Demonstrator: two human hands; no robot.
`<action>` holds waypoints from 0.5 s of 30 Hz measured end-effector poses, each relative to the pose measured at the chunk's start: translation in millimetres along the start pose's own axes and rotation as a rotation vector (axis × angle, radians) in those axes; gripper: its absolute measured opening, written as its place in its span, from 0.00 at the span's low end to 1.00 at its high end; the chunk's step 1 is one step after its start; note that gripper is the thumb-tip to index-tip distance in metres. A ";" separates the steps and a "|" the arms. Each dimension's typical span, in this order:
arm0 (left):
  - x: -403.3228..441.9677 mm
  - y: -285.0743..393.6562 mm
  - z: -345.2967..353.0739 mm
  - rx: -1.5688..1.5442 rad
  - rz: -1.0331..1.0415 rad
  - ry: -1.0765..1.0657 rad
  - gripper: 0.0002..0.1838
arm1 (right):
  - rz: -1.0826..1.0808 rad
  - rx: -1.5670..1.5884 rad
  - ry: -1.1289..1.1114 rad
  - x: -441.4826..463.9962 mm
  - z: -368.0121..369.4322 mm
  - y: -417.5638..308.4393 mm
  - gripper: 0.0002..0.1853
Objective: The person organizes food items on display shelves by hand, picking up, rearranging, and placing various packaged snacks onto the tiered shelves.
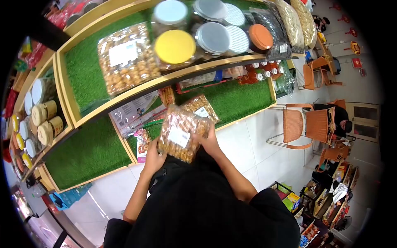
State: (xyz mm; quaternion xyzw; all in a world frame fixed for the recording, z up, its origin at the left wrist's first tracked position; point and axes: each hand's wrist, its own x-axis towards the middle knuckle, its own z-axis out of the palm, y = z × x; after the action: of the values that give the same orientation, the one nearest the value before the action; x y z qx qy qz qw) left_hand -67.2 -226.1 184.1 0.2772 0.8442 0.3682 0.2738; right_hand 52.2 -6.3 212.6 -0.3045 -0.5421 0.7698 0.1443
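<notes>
Between my two hands is a clear plastic pack of nuts (186, 121) with a white label, held in front of my body. My left hand (154, 158) grips its lower left edge, and my right hand (209, 142) has hold of the right edge. Just behind it, another labelled pack of nuts (209, 108) lies on the green lower shelf (240, 97). A small pink and white packet (143, 144) rests on that shelf near my left hand. What exactly the nuts are I cannot make out.
The upper shelf holds a large labelled pack (124, 58) and several jars, one with a yellow lid (175, 46). Its wooden edge (165, 79) overhangs the lower shelf. Bottles of red liquid (258, 73) stand at right. Beyond are wicker chairs (292, 124) and a seated person (341, 118).
</notes>
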 end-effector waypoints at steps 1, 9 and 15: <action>13.5 -2.1 15.2 0.009 0.002 -0.030 0.34 | 0.085 0.039 0.088 11.0 -18.3 9.8 0.45; 98.5 45.2 157.0 -0.414 -0.485 -0.243 0.36 | 0.004 -0.385 -0.025 149.0 -143.4 65.3 0.42; 99.4 44.9 210.8 -0.462 -0.713 -0.024 0.28 | 0.105 -0.658 -0.276 195.9 -165.1 58.9 0.47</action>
State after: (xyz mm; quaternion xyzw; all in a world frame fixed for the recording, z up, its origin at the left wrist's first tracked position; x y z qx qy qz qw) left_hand 16.0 -34.6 71.1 -0.0964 0.7794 0.4267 0.4485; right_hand 10.4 203.3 59.6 -0.2551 -0.7589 0.5944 -0.0757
